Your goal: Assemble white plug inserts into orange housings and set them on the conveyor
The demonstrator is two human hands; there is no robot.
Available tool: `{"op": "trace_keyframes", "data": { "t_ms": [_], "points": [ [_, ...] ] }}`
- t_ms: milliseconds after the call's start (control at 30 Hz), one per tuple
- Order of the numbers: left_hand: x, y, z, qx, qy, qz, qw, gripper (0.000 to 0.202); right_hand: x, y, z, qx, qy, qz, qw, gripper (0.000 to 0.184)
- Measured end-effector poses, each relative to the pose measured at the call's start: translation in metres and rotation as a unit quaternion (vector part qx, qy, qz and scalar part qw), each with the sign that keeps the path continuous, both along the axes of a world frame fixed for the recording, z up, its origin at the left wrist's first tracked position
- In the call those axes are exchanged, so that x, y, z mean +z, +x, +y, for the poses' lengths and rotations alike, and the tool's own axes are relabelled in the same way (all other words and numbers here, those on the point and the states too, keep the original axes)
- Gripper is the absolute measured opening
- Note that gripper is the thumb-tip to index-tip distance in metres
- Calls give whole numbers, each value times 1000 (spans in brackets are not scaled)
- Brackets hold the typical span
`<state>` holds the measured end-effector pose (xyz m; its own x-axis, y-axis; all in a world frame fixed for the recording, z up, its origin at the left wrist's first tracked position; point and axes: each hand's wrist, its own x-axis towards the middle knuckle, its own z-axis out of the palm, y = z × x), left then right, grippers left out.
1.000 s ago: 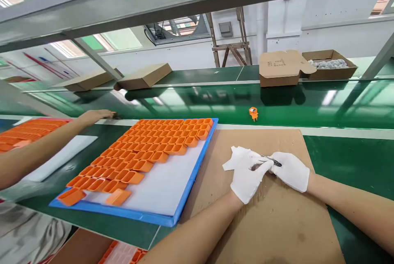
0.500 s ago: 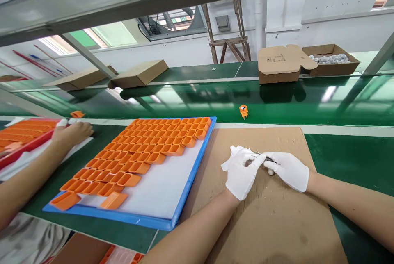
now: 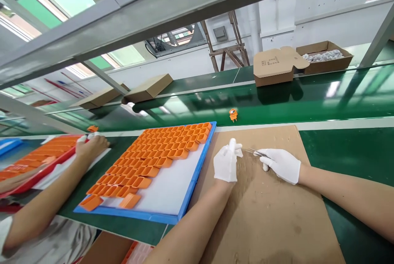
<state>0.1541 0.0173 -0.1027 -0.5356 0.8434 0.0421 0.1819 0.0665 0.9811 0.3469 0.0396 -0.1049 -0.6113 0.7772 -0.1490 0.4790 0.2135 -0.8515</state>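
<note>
While the right hand (image 3: 281, 165) pinches tweezers (image 3: 257, 153) over the cardboard sheet (image 3: 271, 215), the left hand (image 3: 226, 163), loosely curled and holding nothing, seems ready to reach for an orange part on the blue tray (image 3: 197, 174).

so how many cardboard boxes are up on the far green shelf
4. Two closed flat boxes sit at the left. One box with its flap open sits at the right, and beside it an open box of white parts. More may lie out of view.
</note>
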Motion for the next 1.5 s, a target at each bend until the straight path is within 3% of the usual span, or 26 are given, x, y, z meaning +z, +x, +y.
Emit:
{"op": "trace_keyframes", "data": {
  "t_ms": [133,233,300,433,500,600,700,833,967,1133,1233,1367,1500],
  "points": [
    [13,-19,27,28,-21,44,998,75,0,0,1,9,-6,-9,1000,30],
    [24,-34,65,42,-31,136,989,61,-3,-2,3,0,-7,-14,1000,34],
    [29,-42,96,48,-50,207,976,53,-4,-3,3,-7,-15,-12,1000,36],
    [32,-51,154,58,-129,317,938,63,-1,-3,4,2,-5,-7,1000,36],
    [31,-52,176,53,-167,345,922,58,0,-3,5,2,-5,-7,1000,35],
    [29,-56,197,48,-229,354,905,47,1,-4,6,-6,-10,-3,1000,34],
    [27,-60,204,52,-265,349,897,36,2,-5,6,-4,-22,-4,1000,34],
    [28,-57,194,45,-236,345,908,34,5,-5,4,-15,-40,27,999,34],
    [34,-44,165,9,-165,347,923,32,2,-3,4,-86,-57,77,992,38],
    [33,-22,82,-72,-90,335,935,45,-7,-3,6,-169,17,127,977,49],
    [23,-10,24,-89,-59,319,942,45,-6,-2,1,-195,0,139,971,40],
    [12,-2,-23,-101,59,324,939,36,-4,0,-6,-170,28,96,980,31],
    [5,-3,-30,-107,105,359,921,31,-4,0,-10,-108,117,-14,987,37]
  ]
}}
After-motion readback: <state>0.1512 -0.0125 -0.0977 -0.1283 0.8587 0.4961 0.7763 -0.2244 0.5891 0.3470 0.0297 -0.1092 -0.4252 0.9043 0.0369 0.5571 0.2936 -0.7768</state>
